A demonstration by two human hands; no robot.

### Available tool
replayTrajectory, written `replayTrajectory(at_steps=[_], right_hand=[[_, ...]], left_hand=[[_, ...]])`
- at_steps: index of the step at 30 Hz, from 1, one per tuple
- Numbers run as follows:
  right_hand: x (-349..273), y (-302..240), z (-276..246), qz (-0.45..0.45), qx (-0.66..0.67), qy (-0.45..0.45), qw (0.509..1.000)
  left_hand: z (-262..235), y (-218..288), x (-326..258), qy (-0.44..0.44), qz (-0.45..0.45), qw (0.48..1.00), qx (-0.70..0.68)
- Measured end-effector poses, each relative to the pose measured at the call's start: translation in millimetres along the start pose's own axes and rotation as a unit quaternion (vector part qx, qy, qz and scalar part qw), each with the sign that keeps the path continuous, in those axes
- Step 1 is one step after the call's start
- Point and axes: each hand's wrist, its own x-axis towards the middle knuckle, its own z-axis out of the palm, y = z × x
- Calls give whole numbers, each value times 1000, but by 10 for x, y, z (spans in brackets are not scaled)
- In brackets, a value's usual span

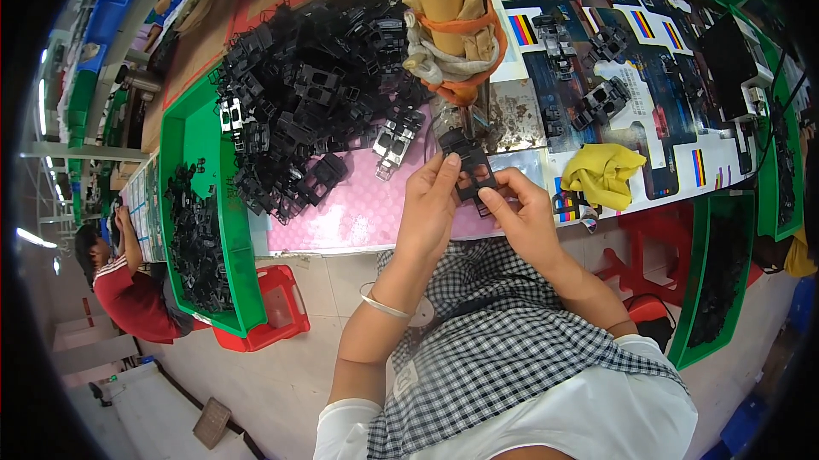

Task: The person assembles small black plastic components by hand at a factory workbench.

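A black plastic frame with square openings point(471, 171) is held between my two hands at the table's front edge. My left hand point(429, 202) pinches its left side between thumb and fingers. On its lower right, my right hand point(522, 214) grips with thumb and fingertips. Just beyond the frame stands a tool with a wooden handle point(439, 1), wrapped in cloth and an orange band, its metal tip low near the part. To the left spreads a big heap of similar black plastic parts point(311, 84). One silver-and-black part point(395, 142) lies on the heap's near side.
A green crate of black parts point(243, 272) stands at the left table end; another green crate point(682, 323) is at the right. A yellow cloth point(603, 174) lies right of my hands. Several parts point(604, 101) rest farther right. Red stools point(653, 247) stand below; a person in red point(136, 294) sits left.
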Motion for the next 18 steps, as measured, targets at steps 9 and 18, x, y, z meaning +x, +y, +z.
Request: replayTrajectory(at_steps=[9, 18], right_hand=[[7, 40, 2, -12, -8, 3, 1000], [23, 20, -16, 19, -4, -13, 1000]], left_hand=[[-23, -15, 13, 0, -5, 1000, -13], [-35, 1, 16, 3, -1, 1000, -11]])
